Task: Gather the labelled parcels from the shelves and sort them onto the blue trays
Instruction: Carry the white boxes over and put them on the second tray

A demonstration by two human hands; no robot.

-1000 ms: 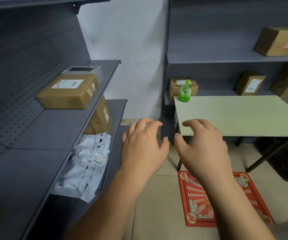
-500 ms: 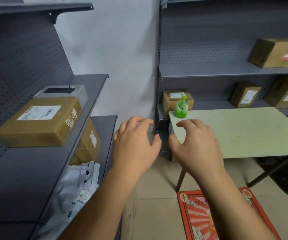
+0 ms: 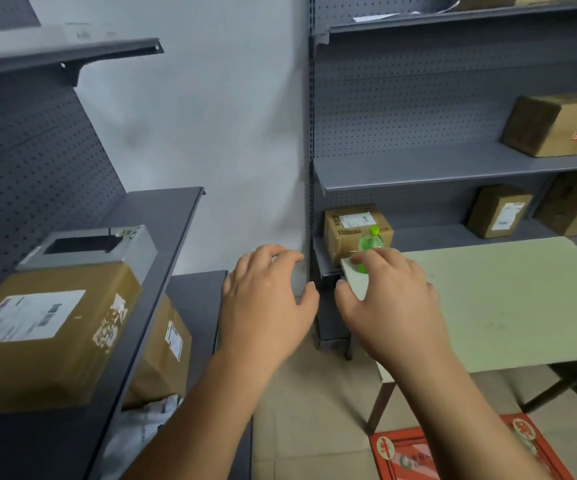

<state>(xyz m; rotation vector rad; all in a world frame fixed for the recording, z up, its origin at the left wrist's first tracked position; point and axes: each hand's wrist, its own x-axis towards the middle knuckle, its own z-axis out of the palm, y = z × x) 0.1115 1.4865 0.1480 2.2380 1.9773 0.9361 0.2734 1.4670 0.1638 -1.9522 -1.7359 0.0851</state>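
Your left hand [image 3: 266, 303] and right hand [image 3: 392, 306] hang side by side in front of you, palms down, fingers loosely curled and holding nothing. Low to your left, a white mailer bag [image 3: 141, 431] lies on the bottom shelf beneath a labelled brown parcel [image 3: 162, 351]. Above those, on the near left shelf [image 3: 162, 237], a large labelled box [image 3: 48, 334] sits against a grey box [image 3: 96, 245]. Past your right hand stands a pale green table [image 3: 508, 306] with a green bottle [image 3: 368, 245] at its far corner, a red mat [image 3: 418, 459] on the floor below. Farther off, the back shelves [image 3: 436, 164] carry more labelled parcels: one [image 3: 356, 230] behind the bottle, two [image 3: 500, 211] to the right, one [image 3: 557, 124] higher.
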